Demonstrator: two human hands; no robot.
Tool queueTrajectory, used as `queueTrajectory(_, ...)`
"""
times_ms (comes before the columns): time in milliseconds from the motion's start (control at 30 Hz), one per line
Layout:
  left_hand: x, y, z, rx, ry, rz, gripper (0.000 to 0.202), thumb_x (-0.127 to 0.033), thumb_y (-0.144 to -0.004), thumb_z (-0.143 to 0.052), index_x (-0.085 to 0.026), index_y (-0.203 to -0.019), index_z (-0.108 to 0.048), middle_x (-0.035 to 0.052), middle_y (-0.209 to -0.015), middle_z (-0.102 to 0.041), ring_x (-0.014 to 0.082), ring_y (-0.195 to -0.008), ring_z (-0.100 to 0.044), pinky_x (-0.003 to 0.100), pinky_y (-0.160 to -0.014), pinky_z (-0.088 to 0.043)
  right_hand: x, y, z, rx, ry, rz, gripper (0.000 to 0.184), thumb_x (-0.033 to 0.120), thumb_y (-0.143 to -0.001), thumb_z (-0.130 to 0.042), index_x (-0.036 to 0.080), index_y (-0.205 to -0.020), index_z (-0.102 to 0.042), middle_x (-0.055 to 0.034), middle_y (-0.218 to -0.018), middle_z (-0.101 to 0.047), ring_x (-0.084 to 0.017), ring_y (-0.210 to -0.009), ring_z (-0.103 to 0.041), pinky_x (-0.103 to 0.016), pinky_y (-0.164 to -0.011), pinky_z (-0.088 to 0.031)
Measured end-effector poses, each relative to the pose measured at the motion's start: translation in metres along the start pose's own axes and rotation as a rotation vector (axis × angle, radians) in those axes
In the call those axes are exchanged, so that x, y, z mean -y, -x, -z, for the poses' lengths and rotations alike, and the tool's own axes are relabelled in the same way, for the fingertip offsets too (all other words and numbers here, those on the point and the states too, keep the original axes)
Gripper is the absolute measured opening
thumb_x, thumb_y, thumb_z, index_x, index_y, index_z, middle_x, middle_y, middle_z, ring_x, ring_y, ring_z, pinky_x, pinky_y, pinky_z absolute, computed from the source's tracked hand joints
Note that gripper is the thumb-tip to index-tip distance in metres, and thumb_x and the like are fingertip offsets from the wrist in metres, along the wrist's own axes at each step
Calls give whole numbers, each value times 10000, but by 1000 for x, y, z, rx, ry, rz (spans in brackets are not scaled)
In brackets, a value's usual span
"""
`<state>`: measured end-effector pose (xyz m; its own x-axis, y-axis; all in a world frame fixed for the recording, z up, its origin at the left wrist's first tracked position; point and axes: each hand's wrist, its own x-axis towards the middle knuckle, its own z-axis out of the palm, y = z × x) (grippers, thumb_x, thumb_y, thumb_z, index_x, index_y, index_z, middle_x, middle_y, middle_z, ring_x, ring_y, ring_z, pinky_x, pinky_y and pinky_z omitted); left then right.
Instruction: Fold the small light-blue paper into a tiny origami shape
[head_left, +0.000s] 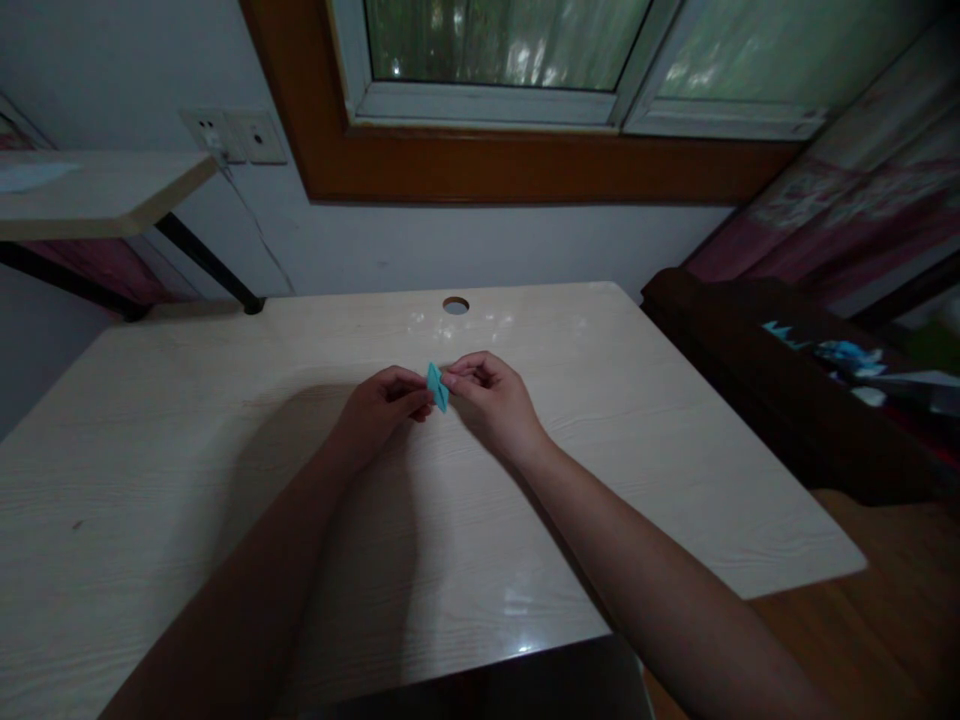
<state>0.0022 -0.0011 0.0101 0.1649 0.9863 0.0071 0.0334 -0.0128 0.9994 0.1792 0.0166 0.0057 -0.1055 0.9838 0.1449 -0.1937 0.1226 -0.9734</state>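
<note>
Small teal folded paper piece (437, 386), flat w/ pointed ends, held just above the desk (187, 480) mid-width, nearer its far edge. Left hand (382, 405) & right hand (491, 395) both pinch it, fingertips clamped on opposite sides. Desk: pale wood-grain laminate, glossy, w/ a round cable hole (455, 305) by the far edge. Dark wooden furniture (750, 380) off the right edge.

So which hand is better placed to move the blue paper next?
Right hand, probably: its fingertips pinch the paper near the top, in plain view. The left hand grips it lower down, fingers curled under, more like a steadying hold.
</note>
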Motion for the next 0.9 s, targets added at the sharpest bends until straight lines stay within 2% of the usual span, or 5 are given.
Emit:
queueTrajectory(233, 1, -1, 4, -106, 31, -10, 247, -372, -751, -765, -177, -870, -673, 17, -753, -701, 143, -692, -644, 267, -674, -527, -2, 0, -2, 81, -122, -70, 205, 319, -704, -801, 210, -815, -668, -9, -793, -698, -145, -752, -657, -334, -793, -536)
queueTrajectory(500, -1, 1, 2, -42, 3, -6, 256, -399, -773, -731, -159, -834, -664, 25, -711, -689, 146, -655, -632, 281, -666, -523, -2, 0, 2, 96, 26, -137, 245, 390, -694, -794, 190, -813, -718, -25, -724, -701, -151, -676, -633, -308, -692, -524)
queueTrajectory(667, -4, 3, 2, -33, -3, 14, 231, -377, -764, -738, -159, -785, -664, 25, -703, -696, 142, -640, -630, 277, -654, -520, -3, 0, 4, 120, 78, -110, 226, 402, -726, -770, 188, -791, -737, -25, -723, -698, -144, -677, -615, -302, -692, -497)
queueTrajectory(900, 1, 2, 4, 5, -33, 8, 260, -406, -762, -744, -161, -809, -670, 48, -782, -725, 144, -660, -634, 269, -653, -517, -5, 1, 5, 108, 105, -97, 216, 399, -738, -766, 191, -781, -726, -33, -757, -718, -140, -670, -613, -290, -668, -479)
